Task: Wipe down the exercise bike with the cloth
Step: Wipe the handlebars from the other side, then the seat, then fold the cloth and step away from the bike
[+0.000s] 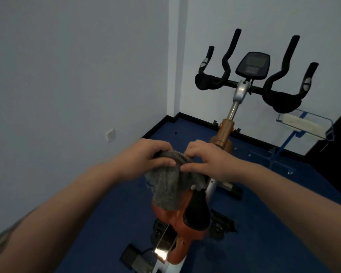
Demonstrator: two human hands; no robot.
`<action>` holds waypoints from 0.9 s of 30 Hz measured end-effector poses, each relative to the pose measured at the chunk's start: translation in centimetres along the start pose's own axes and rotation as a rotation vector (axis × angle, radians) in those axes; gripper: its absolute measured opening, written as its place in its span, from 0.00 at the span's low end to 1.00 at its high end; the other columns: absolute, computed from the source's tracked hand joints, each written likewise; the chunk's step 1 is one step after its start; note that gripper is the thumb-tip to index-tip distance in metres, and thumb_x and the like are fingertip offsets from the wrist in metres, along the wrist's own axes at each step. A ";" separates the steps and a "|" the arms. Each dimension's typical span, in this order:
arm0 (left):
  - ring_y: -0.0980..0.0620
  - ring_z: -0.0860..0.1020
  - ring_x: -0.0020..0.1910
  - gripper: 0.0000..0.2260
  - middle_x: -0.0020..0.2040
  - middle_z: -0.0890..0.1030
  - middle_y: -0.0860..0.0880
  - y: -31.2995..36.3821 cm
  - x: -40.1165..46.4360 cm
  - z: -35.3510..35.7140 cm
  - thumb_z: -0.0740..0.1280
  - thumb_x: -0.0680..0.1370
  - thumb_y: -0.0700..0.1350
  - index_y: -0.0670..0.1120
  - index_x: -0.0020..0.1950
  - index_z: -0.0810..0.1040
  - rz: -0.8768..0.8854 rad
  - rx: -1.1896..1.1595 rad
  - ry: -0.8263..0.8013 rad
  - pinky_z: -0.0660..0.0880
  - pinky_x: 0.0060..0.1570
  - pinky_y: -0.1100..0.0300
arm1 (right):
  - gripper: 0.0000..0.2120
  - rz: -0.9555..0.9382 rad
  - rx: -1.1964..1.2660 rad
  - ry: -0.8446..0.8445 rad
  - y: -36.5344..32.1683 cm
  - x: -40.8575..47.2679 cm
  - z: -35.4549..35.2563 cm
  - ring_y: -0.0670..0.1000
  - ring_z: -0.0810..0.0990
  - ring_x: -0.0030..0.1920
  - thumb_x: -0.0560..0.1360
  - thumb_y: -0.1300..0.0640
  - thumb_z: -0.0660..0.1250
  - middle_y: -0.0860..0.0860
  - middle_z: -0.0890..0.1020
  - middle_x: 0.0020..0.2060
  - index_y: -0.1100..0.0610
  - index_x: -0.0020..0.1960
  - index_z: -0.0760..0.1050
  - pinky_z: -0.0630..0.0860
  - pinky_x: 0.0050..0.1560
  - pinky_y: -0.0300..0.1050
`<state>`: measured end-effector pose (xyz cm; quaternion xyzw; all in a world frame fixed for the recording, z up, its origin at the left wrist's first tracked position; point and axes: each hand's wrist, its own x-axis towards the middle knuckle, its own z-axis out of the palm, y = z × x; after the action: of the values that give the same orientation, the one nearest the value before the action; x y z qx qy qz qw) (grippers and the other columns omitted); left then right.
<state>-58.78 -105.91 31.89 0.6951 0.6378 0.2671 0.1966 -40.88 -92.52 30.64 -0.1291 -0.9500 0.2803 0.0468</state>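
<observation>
From the head view, both hands meet at centre frame over the orange-and-black exercise bike (pixel 187 223). The left hand (pixel 146 156) curls its fingers and thumb around the bunched top of the fuzzy grey cloth (pixel 169 186); the right hand (pixel 207 160) pinches the same bunch from the 3 o'clock side. The cloth hangs down toward 6 o'clock, hiding the front of the black saddle (pixel 197 211). The black multi-grip handlebars (pixel 280 101) and dark console screen (pixel 253 65) stand at 1 o'clock. The bike's base is cut off at the lower edge; the pedals are dim.
</observation>
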 end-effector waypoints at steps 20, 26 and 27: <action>0.67 0.72 0.61 0.20 0.61 0.75 0.62 3.0 0.9 9.1 0.68 0.77 0.45 0.59 0.68 0.72 -0.126 -0.358 0.395 0.68 0.61 0.72 | 0.16 0.493 0.854 0.519 -0.8 -0.6 2.6 0.50 0.84 0.41 0.77 0.44 0.66 0.52 0.85 0.38 0.55 0.42 0.84 0.76 0.40 0.44; 0.70 0.66 0.67 0.17 0.67 0.71 0.69 2.5 1.5 10.3 0.65 0.78 0.52 0.62 0.67 0.74 0.014 -0.414 0.062 0.64 0.66 0.71 | 0.11 0.571 0.768 0.688 1.7 -5.2 2.2 0.55 0.84 0.44 0.77 0.53 0.68 0.57 0.85 0.41 0.60 0.45 0.83 0.82 0.47 0.52; 0.69 0.70 0.64 0.14 0.64 0.75 0.66 2.3 2.1 10.3 0.65 0.79 0.52 0.60 0.65 0.77 0.011 -0.403 0.060 0.68 0.64 0.67 | 0.11 0.584 0.716 0.693 2.2 -6.2 2.2 0.55 0.84 0.44 0.77 0.54 0.68 0.57 0.85 0.41 0.61 0.46 0.83 0.81 0.48 0.54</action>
<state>-50.52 -103.41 25.51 0.6370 0.5731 0.4110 0.3113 -34.75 -93.53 27.53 -0.4462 -0.6502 0.5270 0.3169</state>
